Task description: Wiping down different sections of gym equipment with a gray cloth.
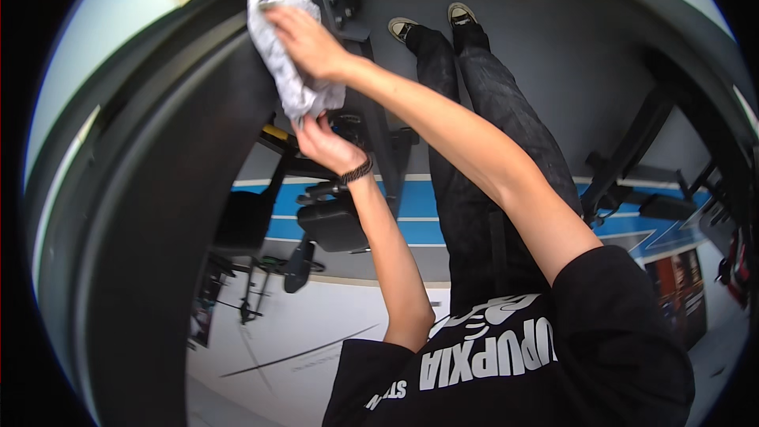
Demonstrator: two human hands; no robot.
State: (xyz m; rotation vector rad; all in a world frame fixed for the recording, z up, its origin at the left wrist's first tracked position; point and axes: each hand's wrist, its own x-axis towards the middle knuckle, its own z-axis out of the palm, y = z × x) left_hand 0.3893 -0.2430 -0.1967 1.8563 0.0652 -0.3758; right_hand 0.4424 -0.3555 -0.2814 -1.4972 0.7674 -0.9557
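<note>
A crumpled, pale patterned cloth lies against the edge of a large black equipment panel, at the upper left. My right hand is laid over the cloth, fingers extended along it, and holds it from above. My left hand, with a dark braided bracelet at the wrist, grips the cloth's lower end between thumb and fingers. Both arms reach across to the left. The cloth hides the part of the panel behind it.
A black metal bracket with bolts sits just beyond the cloth. Below my left hand are a black padded seat and other gym equipment. More black machine frames stand at the right. The grey floor carries a blue strip.
</note>
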